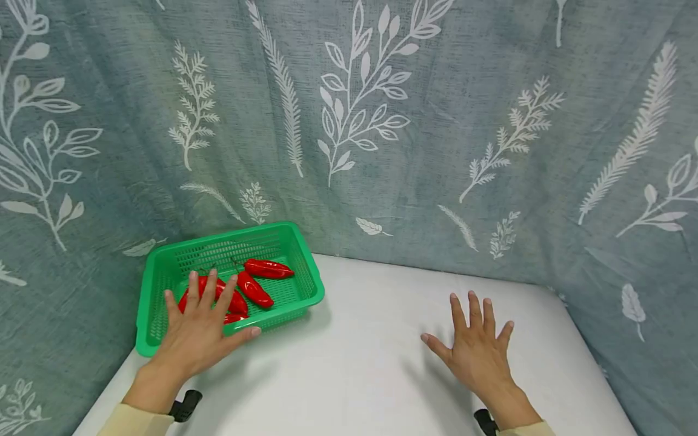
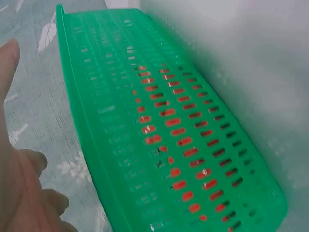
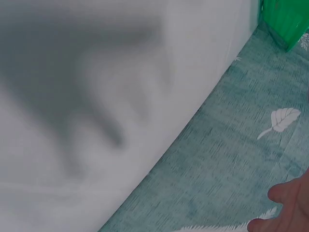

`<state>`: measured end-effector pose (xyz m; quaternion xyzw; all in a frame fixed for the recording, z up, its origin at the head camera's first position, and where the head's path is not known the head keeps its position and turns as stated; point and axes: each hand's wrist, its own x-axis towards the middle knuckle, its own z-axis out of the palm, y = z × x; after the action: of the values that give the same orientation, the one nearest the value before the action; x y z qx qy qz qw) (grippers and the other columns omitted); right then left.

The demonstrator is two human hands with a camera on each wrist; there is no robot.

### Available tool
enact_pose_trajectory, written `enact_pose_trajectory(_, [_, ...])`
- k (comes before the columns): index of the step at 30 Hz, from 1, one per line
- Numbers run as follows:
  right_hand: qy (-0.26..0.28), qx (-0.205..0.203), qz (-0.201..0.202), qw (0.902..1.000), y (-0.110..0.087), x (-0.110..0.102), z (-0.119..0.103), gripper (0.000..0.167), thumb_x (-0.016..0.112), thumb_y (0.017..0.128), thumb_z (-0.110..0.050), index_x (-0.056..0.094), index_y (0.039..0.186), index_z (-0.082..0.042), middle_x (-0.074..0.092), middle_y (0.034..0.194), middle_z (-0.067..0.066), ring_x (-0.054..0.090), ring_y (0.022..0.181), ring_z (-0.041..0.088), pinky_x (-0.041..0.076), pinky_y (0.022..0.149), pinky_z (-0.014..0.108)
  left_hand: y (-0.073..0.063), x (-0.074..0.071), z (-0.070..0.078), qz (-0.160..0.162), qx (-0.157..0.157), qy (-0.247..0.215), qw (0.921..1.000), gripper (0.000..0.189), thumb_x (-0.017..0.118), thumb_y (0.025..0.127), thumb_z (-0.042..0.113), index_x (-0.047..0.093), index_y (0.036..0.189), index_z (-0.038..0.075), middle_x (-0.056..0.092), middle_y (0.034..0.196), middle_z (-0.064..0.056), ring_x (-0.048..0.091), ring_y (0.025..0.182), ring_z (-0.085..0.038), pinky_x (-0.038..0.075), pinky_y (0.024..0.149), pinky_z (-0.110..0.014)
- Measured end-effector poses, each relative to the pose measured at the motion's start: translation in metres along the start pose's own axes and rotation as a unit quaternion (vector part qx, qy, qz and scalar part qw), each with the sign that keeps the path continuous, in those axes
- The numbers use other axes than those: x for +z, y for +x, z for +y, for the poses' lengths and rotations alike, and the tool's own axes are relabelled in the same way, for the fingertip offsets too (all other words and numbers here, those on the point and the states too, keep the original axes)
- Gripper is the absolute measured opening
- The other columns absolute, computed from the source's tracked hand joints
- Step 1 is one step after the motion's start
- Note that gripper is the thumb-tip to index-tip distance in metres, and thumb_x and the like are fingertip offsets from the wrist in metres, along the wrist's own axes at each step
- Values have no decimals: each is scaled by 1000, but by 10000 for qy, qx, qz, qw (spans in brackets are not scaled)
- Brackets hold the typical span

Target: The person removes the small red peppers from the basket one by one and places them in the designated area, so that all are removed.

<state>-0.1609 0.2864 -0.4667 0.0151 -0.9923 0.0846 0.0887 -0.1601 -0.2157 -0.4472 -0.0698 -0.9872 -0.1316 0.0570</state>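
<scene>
Several glossy red chili peppers (image 1: pixel 255 289) lie in a green slotted plastic basket (image 1: pixel 303 257) on the left of the table. My left hand (image 1: pixel 196 336) is spread over the basket's near side, fingers straight, and hides part of the peppers and the near rim. In the left wrist view, the basket's slotted wall (image 2: pixel 104 96) shows red through its holes, with that hand (image 2: pixel 24 188) apart from it. Over the right part of the table my right hand (image 1: pixel 480 357) hovers with spread fingers, holding nothing. Some of its fingers (image 3: pixel 285 193) enter the right wrist view's lower right corner.
A white table (image 1: pixel 349 363) fills the lower area. Behind it and at both sides hangs a blue-green curtain (image 1: pixel 414 157) with white leaf prints. The basket's back left corner stands close to this cloth. Dark straps are on both wrists.
</scene>
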Motion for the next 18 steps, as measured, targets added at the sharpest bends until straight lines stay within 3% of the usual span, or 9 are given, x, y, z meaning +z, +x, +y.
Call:
enact_pose_trajectory(4, [38, -75, -57, 9999, 11, 7, -15, 106, 55, 94, -80, 26, 168, -11, 15, 172, 29, 6, 158, 57, 0, 110, 90, 0, -4, -11, 90, -108, -49, 9999, 115, 49, 88, 89, 13, 172, 19, 3, 175, -27, -18, 158, -55, -11, 109, -90])
enact_pose_trajectory(8, [89, -306, -101, 9994, 28, 15, -41, 102, 57, 96, -76, 26, 169, -12, 16, 173, 27, 7, 160, 54, 3, 113, 89, -5, -9, -32, 141, -307, -113, 9994, 109, 49, 95, 82, 12, 171, 14, 4, 172, -34, -19, 156, -57, -14, 107, -90])
enact_pose_trajectory(14, [165, -927, -180, 9954, 55, 27, -100, 98, 57, 97, -74, 28, 168, -13, 22, 173, 23, 13, 161, 50, 12, 118, 84, -17, -11, -71, -12, -828, -228, 9963, 112, 42, 100, 78, 12, 165, -8, -3, 166, -43, -17, 152, -63, -18, 105, -89])
enact_pose_trajectory(18, [374, -1478, -385, 9876, 67, 36, -141, 93, 55, 99, -72, 30, 168, -13, 23, 173, 21, 17, 161, 48, 18, 120, 80, -23, -4, -86, -280, -1159, -510, 9916, 122, 39, 100, 80, 5, 158, -21, -9, 161, -49, -16, 150, -66, -11, 109, -88])
